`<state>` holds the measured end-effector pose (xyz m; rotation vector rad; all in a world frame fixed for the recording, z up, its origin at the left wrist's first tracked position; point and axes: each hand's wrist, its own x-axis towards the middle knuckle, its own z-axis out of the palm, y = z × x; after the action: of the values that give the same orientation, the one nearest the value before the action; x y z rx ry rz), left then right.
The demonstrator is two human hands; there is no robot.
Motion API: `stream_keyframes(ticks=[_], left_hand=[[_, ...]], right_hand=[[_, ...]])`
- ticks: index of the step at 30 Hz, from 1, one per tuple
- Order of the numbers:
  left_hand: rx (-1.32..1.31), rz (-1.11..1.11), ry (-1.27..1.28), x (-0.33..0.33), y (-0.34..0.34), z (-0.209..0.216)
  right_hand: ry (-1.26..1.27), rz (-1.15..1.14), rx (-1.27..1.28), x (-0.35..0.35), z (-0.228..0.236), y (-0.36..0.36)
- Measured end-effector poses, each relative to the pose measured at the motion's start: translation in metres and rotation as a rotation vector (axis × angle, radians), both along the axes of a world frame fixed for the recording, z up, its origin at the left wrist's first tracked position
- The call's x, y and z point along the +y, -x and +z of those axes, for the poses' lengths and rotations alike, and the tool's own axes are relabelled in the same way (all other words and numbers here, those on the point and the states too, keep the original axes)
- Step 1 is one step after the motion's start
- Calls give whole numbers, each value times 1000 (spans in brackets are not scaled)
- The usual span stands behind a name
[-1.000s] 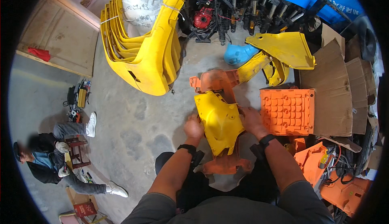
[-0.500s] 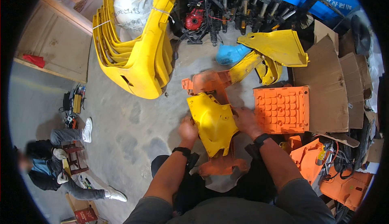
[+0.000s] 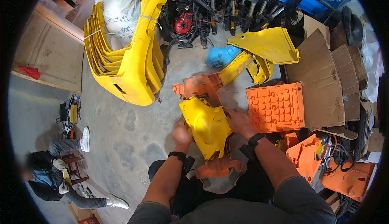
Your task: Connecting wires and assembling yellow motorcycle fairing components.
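Note:
A yellow molded plastic panel [image 3: 206,126] with a bulging middle and several holes is held by its sides in front of me. My left hand [image 3: 182,134] is closed on its left edge. On the opposite edge, my right hand [image 3: 240,121] grips near the upper right corner, with some fingertips hidden. Under the panel lies a scuffed orange plastic body part [image 3: 219,168], its far end showing beyond the panel and its near end between my knees. Whether the two pieces touch cannot be seen.
Nested yellow panels [image 3: 139,72] stand far left. An orange ribbed tray [image 3: 275,107] and cardboard sheets [image 3: 318,86] are right. Yellow pieces [image 3: 267,45] and a blue piece [image 3: 222,56] lie ahead, before dark shock absorbers [image 3: 235,11]. Another person [image 3: 44,175] sits at left.
The whole view has shifted slightly. Both hands still grip the yellow panel, which has moved a little left and tilted over the orange part.

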<state>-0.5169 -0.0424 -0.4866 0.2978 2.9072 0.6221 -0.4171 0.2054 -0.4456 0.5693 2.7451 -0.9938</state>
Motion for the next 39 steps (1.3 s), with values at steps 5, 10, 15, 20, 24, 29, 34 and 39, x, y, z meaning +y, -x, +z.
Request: stream_keyframes(ticks=[5,10,15,20,24,29,34,39], left_hand=[[-2,4,10,2,-1,1],[26,-29,-12,-4,1,3],[-23,48,20,10,3,8],[-56,-26,-45,8,7,15],[1,-157,-56,16,9,21],[-93,-207,-15,21,23,24],[-51,-364,26,15,39,33],[-19,-403,55,-2,73,48]], right_hand=[[-43,-13,10,0,-5,-1],[-62,-6,5,-4,-5,2],[-43,5,122,5,-24,2],[-45,-46,-2,2,-9,2],[62,-103,99,5,-24,-18],[236,-198,96,-4,-29,-27],[439,-311,147,-22,-39,-37],[550,-360,168,-57,-14,-21]])
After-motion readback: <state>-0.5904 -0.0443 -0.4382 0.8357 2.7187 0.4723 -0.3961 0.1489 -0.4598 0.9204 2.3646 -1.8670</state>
